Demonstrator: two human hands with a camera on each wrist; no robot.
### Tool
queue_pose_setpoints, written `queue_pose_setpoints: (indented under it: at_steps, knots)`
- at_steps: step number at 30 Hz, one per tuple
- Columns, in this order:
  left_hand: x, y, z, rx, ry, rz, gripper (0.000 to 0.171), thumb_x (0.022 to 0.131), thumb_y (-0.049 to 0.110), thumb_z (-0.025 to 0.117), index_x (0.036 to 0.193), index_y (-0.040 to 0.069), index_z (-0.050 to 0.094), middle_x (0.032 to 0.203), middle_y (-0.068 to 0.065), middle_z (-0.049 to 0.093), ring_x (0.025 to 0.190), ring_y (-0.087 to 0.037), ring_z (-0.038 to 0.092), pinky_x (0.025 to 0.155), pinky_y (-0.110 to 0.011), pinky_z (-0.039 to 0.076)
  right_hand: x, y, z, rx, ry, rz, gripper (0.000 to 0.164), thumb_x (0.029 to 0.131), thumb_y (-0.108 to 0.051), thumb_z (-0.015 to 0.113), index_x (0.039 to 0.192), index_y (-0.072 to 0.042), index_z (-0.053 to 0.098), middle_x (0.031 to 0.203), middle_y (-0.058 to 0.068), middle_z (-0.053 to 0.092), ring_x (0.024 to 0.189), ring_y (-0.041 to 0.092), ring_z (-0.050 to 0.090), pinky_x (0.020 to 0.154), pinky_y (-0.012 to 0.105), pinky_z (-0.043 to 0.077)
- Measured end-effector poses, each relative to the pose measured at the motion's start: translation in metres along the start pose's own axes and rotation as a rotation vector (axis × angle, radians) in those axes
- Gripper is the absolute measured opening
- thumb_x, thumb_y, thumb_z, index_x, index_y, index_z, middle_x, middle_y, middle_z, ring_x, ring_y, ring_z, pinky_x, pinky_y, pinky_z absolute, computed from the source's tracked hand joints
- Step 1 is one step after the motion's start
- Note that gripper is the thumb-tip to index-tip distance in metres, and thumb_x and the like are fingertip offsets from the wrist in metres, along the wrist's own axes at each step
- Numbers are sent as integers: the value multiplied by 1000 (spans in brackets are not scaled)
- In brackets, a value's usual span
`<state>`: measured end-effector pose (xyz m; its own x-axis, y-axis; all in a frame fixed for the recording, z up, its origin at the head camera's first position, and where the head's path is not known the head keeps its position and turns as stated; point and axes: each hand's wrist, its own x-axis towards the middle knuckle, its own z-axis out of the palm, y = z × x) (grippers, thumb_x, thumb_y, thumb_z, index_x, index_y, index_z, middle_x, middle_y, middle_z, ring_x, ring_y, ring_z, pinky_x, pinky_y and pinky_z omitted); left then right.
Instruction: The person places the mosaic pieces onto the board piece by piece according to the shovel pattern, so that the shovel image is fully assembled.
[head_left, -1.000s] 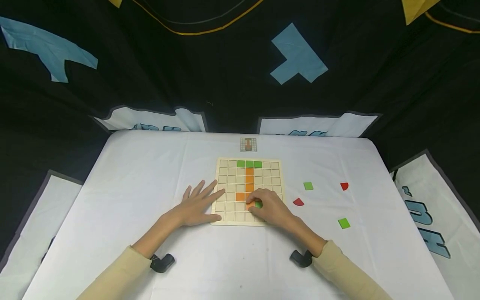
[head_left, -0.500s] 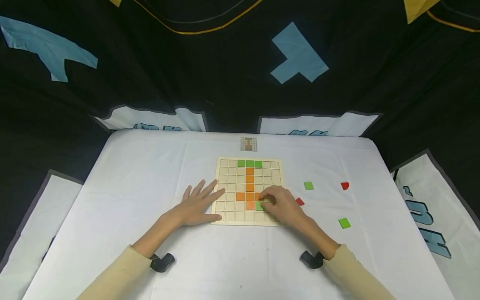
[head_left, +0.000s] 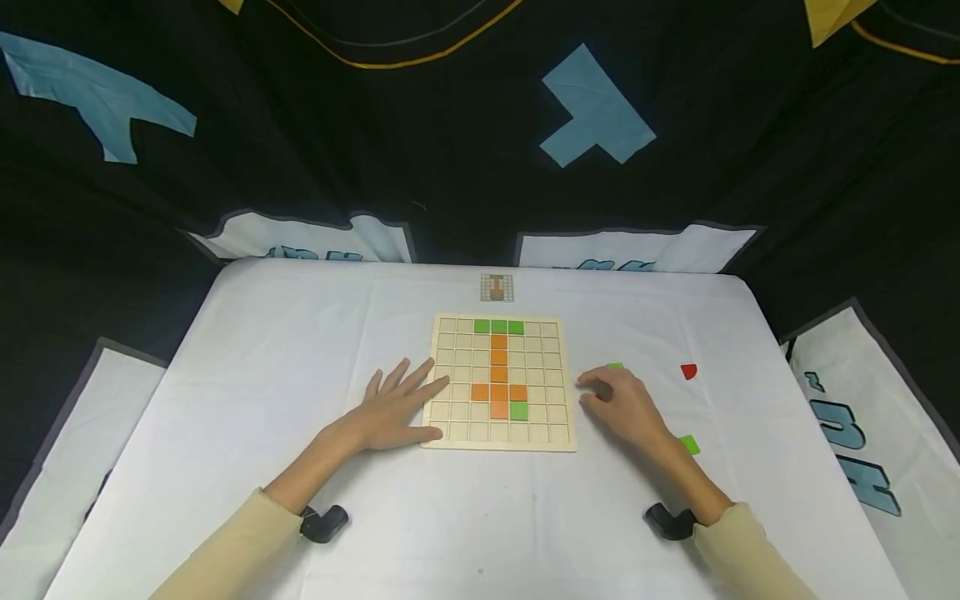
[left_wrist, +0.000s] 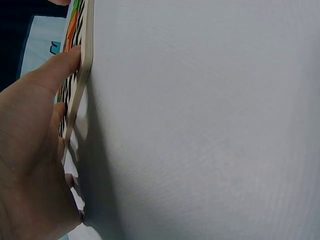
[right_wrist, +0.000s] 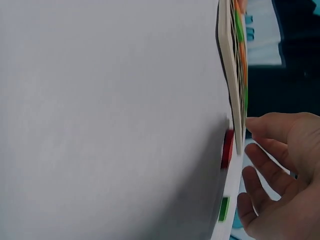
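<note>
A wooden grid board (head_left: 551,433) lies on the white table. Three green tiles (head_left: 499,327) line its top row, with a column of orange tiles (head_left: 498,357) beneath. Beside the column's lowest orange tile sits another green tile (head_left: 519,411). My left hand (head_left: 390,419) rests spread on the board's left edge, its thumb (left_wrist: 62,67) touching the rim. Just off the board's right edge, my right hand (head_left: 628,406) hovers with loosely bent fingers and nothing between them. A red piece (right_wrist: 227,149) lies on the table near those fingers; the hand hides it in the head view.
Another red rounded piece (head_left: 688,371) lies farther right. Two green squares, one (head_left: 616,365) behind the right hand and one (head_left: 689,445) by the wrist, are partly covered. A small pattern card (head_left: 497,287) lies behind the board. Dark curtains hang beyond the table.
My right hand set an orange tile to the right of the column, let go, and moved right off the board toward the red piece. The left hand stayed put.
</note>
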<state>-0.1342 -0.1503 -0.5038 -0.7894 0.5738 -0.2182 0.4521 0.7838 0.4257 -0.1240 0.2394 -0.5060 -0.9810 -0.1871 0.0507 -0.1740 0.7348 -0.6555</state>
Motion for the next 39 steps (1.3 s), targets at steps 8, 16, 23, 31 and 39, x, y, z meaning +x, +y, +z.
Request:
queue_pose_setpoints:
  at_steps: [8, 16, 23, 31, 39]
  knots:
    - [1, 0, -1, -13, 0, -10, 82, 91, 59, 62, 158, 20, 33, 166, -14, 11, 148, -46, -1, 108, -74, 0, 2, 22, -19, -26, 42, 47, 34, 84, 5, 71, 118, 1, 69, 125, 21, 63, 125, 40, 51, 105, 56, 37]
    - [1, 1, -2, -12, -2, -15, 82, 91, 59, 62, 158, 20, 33, 166, -14, 12, 149, -46, -1, 108, -74, 0, 5, 39, -29, -36, 3, 153, 46, 87, 3, 67, 133, 1, 60, 139, 25, 52, 134, 44, 41, 108, 61, 32]
    - [2, 0, 0, -8, -3, -10, 83, 91, 60, 61, 158, 20, 33, 166, -14, 11, 149, -46, -1, 108, -74, 0, 10, 41, -30, -47, 11, 182, 45, 92, -3, 65, 136, 1, 58, 142, 25, 51, 135, 44, 40, 107, 60, 33]
    - [2, -1, 1, -3, 1, 2, 83, 91, 60, 61, 158, 20, 33, 166, -13, 12, 148, -46, 0, 108, -74, 0, 13, 42, -27, -92, 37, 165, 34, 92, -5, 68, 125, 1, 66, 130, 24, 59, 126, 43, 50, 103, 58, 40]
    - [0, 1, 1, -3, 4, 0, 82, 91, 60, 61, 158, 20, 34, 165, -14, 12, 148, -47, 0, 107, -75, 1, 14, 33, -25, -106, 66, 126, 32, 91, -8, 71, 122, 2, 68, 125, 23, 63, 121, 41, 54, 101, 57, 43]
